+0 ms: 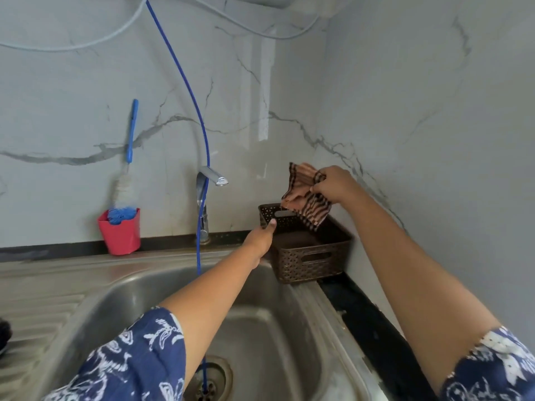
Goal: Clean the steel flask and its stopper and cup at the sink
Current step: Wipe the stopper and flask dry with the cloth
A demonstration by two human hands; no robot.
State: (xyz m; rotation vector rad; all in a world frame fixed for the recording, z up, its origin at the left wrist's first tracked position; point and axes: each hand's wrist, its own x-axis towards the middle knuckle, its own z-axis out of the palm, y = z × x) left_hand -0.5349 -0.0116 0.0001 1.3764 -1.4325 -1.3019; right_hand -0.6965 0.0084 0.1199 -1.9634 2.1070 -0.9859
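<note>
at a steel sink [260, 328], a brown basket [312, 261] at the far right corner is held at its left rim by the left hand [260, 240], thumb hooked over the edge. a striped cloth [304, 195] is pinched in the grip of the right hand [333, 183], dangling just above the basket. flask, stopper and cup are not in view, so neither hand can be judged nearer.

Steel sink top [43, 285], red cup [120, 233], brown basket [312, 256]

Both arms wear short navy-blue sleeves [139, 357] printed with white flowers.
</note>
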